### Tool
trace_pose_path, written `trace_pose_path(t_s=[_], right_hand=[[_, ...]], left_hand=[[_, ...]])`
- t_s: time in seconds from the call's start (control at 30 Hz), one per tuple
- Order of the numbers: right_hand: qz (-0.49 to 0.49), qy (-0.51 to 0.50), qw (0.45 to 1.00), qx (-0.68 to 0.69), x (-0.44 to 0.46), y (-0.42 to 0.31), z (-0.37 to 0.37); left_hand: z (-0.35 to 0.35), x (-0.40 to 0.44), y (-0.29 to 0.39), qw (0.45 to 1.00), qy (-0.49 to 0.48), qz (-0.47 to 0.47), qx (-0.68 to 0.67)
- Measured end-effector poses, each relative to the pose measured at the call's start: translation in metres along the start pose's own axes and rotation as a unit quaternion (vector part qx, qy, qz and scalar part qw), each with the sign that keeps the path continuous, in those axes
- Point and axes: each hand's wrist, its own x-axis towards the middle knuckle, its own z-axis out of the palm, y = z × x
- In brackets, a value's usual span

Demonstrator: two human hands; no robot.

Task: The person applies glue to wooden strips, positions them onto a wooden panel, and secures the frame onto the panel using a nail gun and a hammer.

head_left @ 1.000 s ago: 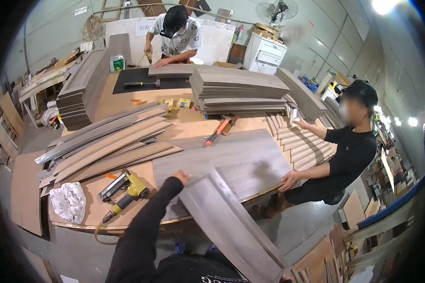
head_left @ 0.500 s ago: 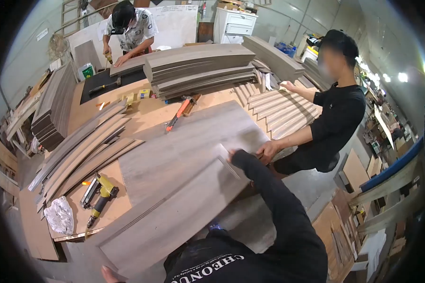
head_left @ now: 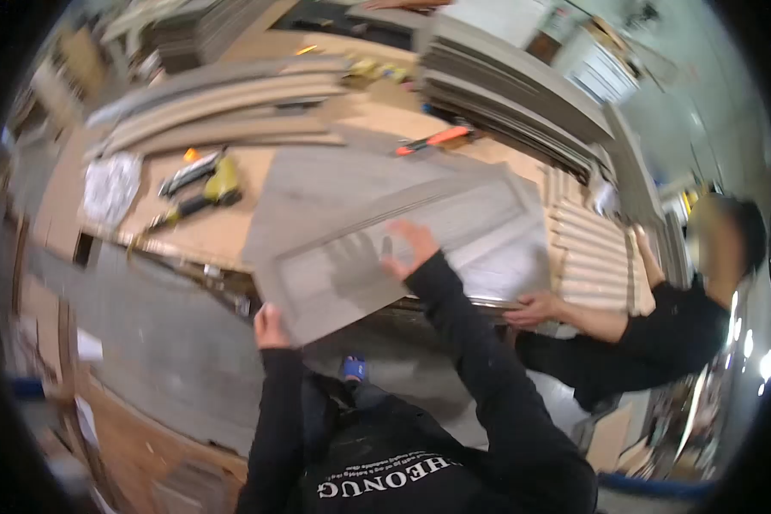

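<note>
A grey wood-grain cabinet door panel [head_left: 343,295] with a grooved border lies at a slant over a larger flat grey sheet [head_left: 313,184], its near left corner jutting past the table edge. My left hand [head_left: 271,327] is closed on the panel's left end, the thumb showing along the edge. Over the middle of the panel, my right hand [head_left: 413,248] has its fingers spread and holds nothing. Its shadow falls on the panel; whether the fingertips touch the surface I cannot tell.
On the table are a yellow-and-black nail gun [head_left: 218,184], a crumpled plastic bag [head_left: 111,187], an orange-handled tool [head_left: 437,140], curved strips [head_left: 231,94] and stacked grey boards [head_left: 514,94]. At right, a co-worker's hand [head_left: 533,310] rests by the table edge near ridged wooden pieces [head_left: 591,257].
The view has turned and swung left. My right hand has gone from the panel's far right end to above its middle, fingers now spread. My left hand stays at the left end.
</note>
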Motion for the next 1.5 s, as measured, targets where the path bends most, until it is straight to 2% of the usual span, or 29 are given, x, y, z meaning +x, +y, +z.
trace_pose_path(t_s=[0.03, 0.07, 0.1, 0.17, 0.27, 0.3, 0.33, 0.37, 0.43, 0.53, 0.7, 0.9, 1.0, 1.13, 1.17, 1.23, 1.27, 1.3, 1.33, 1.37, 1.43, 1.47, 1.5], right_hand=[[-0.063, -0.052, 0.997, -0.015, -0.009, -0.036, 0.013], [-0.116, -0.134, 0.984, 0.002, -0.012, -0.058, 0.023], [-0.140, -0.155, 0.978, 0.004, -0.013, -0.073, 0.037], [-0.177, -0.190, 0.966, 0.006, -0.022, -0.092, 0.056], [-0.240, -0.137, 0.960, 0.038, -0.017, -0.085, 0.077], [-0.257, -0.122, 0.958, 0.047, -0.015, -0.084, 0.080], [-0.268, -0.108, 0.957, 0.041, -0.014, -0.085, 0.080], [-0.268, -0.108, 0.957, 0.040, -0.012, -0.086, 0.081], [-0.275, -0.101, 0.955, 0.037, -0.004, -0.088, 0.083], [-0.278, -0.110, 0.953, 0.043, 0.009, -0.100, 0.087], [-0.263, -0.134, 0.953, 0.068, 0.010, -0.102, 0.098], [-0.276, -0.134, 0.951, 0.037, 0.010, -0.103, 0.096], [-0.282, -0.125, 0.950, 0.041, 0.011, -0.104, 0.096], [-0.287, -0.127, 0.948, 0.044, 0.013, -0.103, 0.095], [-0.290, -0.126, 0.948, 0.044, 0.013, -0.103, 0.094], [-0.293, -0.121, 0.948, 0.035, 0.015, -0.105, 0.091], [-0.292, -0.123, 0.948, 0.034, 0.014, -0.104, 0.091], [-0.292, -0.126, 0.948, 0.032, 0.015, -0.103, 0.092], [-0.296, -0.126, 0.947, 0.023, 0.016, -0.103, 0.093], [-0.293, -0.126, 0.948, 0.021, 0.015, -0.103, 0.092], [-0.293, -0.129, 0.947, 0.016, 0.016, -0.105, 0.093], [-0.285, -0.133, 0.949, 0.014, 0.016, -0.107, 0.092], [-0.286, -0.137, 0.948, 0.013, 0.016, -0.108, 0.092]], left_hand=[[0.009, 0.005, -0.012, 0.999, 0.016, 0.033, -0.007], [0.015, 0.004, -0.007, 0.999, 0.002, 0.007, -0.040], [0.015, 0.008, -0.013, 0.997, -0.026, 0.028, -0.067], [0.014, -0.006, 0.009, 0.990, -0.048, -0.026, -0.130], [-0.008, -0.049, 0.035, 0.985, -0.100, -0.028, -0.136], [-0.012, -0.059, 0.032, 0.965, -0.177, -0.003, -0.193], [-0.013, -0.064, 0.032, 0.976, -0.170, 0.023, -0.132], [-0.013, -0.066, 0.031, 0.983, -0.162, 0.047, -0.070], [-0.007, -0.058, 0.031, 0.991, -0.115, 0.047, -0.052], [-0.003, -0.043, 0.024, 0.989, -0.070, 0.129, -0.003], [-0.015, -0.037, 0.027, 0.953, -0.047, 0.254, 0.158], [-0.011, -0.038, 0.026, 0.927, -0.008, 0.320, 0.196], [-0.012, -0.039, 0.028, 0.915, -0.002, 0.335, 0.225], [-0.038, -0.024, 0.065, 0.924, -0.141, 0.262, 0.241], [-0.043, -0.011, 0.084, 0.930, -0.124, 0.249, 0.240], [-0.047, 0.038, 0.124, 0.863, -0.081, 0.376, 0.327], [-0.040, 0.063, 0.145, 0.851, -0.090, 0.335, 0.393], [-0.029, 0.098, 0.151, 0.815, -0.067, 0.409, 0.404], [-0.015, 0.132, 0.160, 0.791, -0.073, 0.440, 0.418], [0.001, 0.174, 0.153, 0.732, -0.036, 0.469, 0.493], [0.031, 0.224, 0.141, 0.648, -0.039, 0.387, 0.655], [0.043, 0.244, 0.130, 0.662, -0.002, 0.396, 0.636], [0.050, 0.249, 0.134, 0.685, -0.016, 0.376, 0.624]])
